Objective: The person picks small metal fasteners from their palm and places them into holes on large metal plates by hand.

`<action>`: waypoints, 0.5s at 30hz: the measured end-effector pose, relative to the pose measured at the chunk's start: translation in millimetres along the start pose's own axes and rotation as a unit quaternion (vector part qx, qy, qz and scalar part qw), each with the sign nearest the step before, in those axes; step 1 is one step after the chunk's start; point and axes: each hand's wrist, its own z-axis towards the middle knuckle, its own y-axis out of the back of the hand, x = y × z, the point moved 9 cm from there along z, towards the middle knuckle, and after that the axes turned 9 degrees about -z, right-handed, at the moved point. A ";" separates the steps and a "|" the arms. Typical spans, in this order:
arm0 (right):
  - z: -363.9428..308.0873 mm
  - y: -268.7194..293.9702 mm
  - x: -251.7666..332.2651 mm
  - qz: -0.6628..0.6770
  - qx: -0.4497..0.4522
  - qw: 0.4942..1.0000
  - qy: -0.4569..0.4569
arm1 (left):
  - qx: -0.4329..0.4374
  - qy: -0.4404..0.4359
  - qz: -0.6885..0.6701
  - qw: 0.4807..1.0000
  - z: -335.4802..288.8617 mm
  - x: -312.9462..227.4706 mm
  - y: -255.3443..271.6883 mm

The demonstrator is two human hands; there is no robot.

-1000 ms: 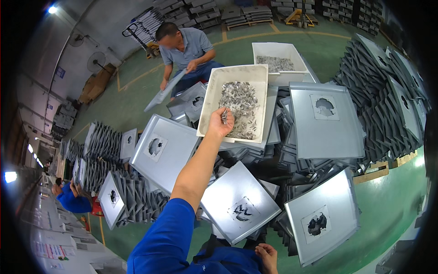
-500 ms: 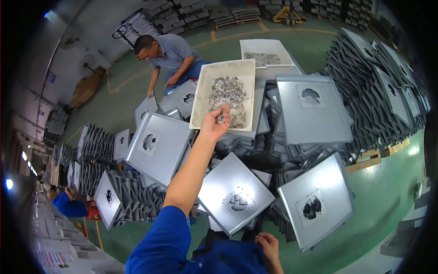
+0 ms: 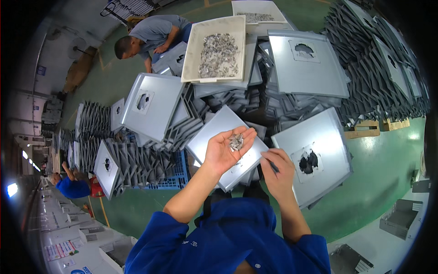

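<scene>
Pieces of grey metal (image 3: pixel 236 142), small and loose, lay heaped on the left hand (image 3: pixel 223 153), its palm up and fingers nearly straight, cupping rather than gripping them. The right hand (image 3: pixel 279 172) hung just beside it, thumb and fingers loosely curled; I couldn't tell whether it held anything. As far as I could judge, one small handful was out, while many more pieces lay in the cream tray (image 3: pixel 194 50) beyond; I could make out none on the panels.

Below the hands, a silver sheet-metal panel (image 3: pixel 219 125) sat aslant; another to the right bore a dark, ragged patch (image 3: pixel 309 162). At far left, a co-worker (image 3: pixel 157 29) in grey bent over panels. Stacks leaned at right, above a wooden pallet (image 3: pixel 362 130) on green floor (image 3: pixel 369 160).
</scene>
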 end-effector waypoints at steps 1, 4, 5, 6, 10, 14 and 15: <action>0.1 -1.7 1.2 -0.004 0.003 1.000 -0.004 | -0.003 0.003 -0.005 1.000 -9.1 8.5 6.2; -11.5 -16.6 13.6 -0.074 0.031 0.995 0.064 | 0.003 0.030 0.020 0.999 -33.1 32.5 20.1; -18.1 -19.3 13.6 -0.078 0.033 0.994 0.063 | 0.004 0.032 0.016 0.999 -39.4 38.1 23.4; -25.6 -24.5 14.0 -0.102 0.041 0.992 0.070 | -0.004 0.024 0.031 0.999 -46.1 40.6 29.6; -52.2 -35.7 24.0 -0.151 0.063 0.984 0.076 | -0.029 0.008 0.051 0.998 -67.7 47.2 60.8; -75.5 -51.1 28.1 -0.186 0.105 0.973 0.089 | -0.072 -0.009 0.053 0.996 -92.8 51.2 92.0; -80.8 -57.1 29.8 -0.199 0.135 0.967 0.090 | -0.071 -0.011 0.052 0.996 -98.0 51.9 100.0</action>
